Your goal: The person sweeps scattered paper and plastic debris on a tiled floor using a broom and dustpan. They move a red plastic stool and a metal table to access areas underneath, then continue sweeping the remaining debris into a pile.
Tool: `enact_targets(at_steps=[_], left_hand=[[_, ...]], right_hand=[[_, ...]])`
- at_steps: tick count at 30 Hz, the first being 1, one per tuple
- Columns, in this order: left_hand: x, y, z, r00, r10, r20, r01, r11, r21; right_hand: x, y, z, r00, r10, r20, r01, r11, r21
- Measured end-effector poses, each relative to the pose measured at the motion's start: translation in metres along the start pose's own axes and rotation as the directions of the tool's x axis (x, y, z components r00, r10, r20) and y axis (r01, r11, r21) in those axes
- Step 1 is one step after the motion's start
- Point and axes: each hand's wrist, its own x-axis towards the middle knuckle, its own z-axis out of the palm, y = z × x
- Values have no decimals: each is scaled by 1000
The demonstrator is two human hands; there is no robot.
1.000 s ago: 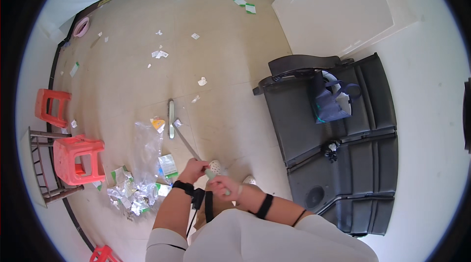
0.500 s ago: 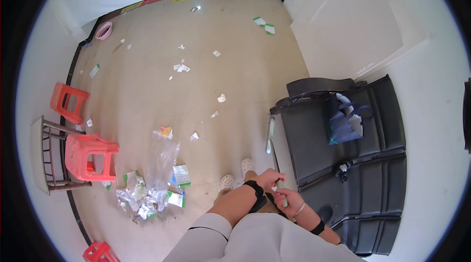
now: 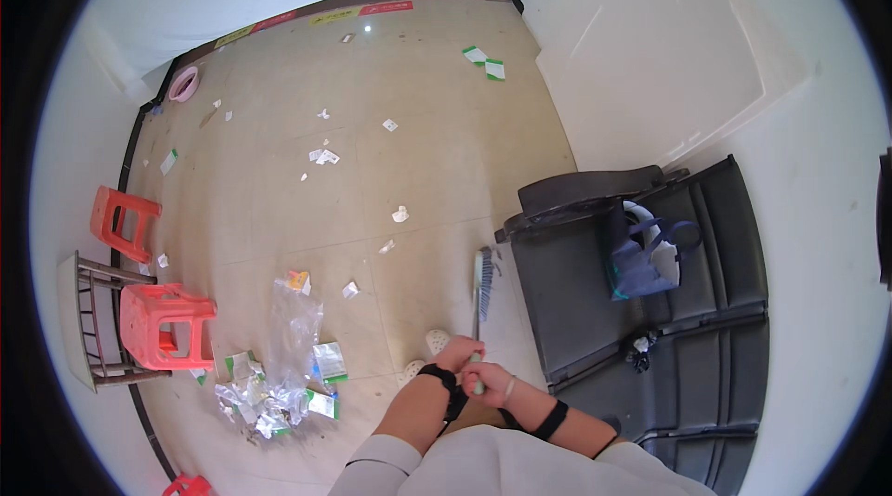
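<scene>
Both my hands are closed around the handle of a broom (image 3: 482, 284), low in the view. My left hand (image 3: 459, 353) grips higher up the handle, on the side toward the broom head. Just below it, my right hand (image 3: 490, 384) wraps the pale green end of the handle. The broom head, pale green with dark bristles, is down by the floor beside the black seat's front edge. Its bristles face right. Small white paper scraps (image 3: 400, 215) lie on the floor to the left of the broom.
A heap of plastic wrap and paper (image 3: 265, 403) lies at lower left, near red stools (image 3: 167, 319) and a chair (image 3: 88, 319). Black seats (image 3: 567, 301) line the right, holding a dark blue bag (image 3: 643, 264). A pink basin (image 3: 184, 84) is far left; green-and-white papers (image 3: 494, 69) lie far off.
The broom and both hands have shifted left, and the broom head has turned so its bristles show. My view has shifted slightly; both hands keep their grip.
</scene>
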Motion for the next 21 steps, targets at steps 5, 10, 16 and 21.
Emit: enact_targets(at_steps=[5, 10, 16, 21], left_hand=[[-13, 18, -31, 994, -24, -106, 9, 991, -135], [-40, 15, -50, 966, -37, -255, -70, 915, -396], [-64, 11, -66, 920, -38, -391, -199, 812, -549], [-88, 19, -63, 930, 42, -366, -302, 657, -690]], right_hand=[[16, -9, 36, 996, 58, -70, -73, 970, -232], [38, -1, 53, 978, 192, -76, -206, 896, -392], [43, 7, 74, 945, 306, -121, -324, 808, -492], [5, 13, 86, 975, 168, -144, -219, 819, -530]])
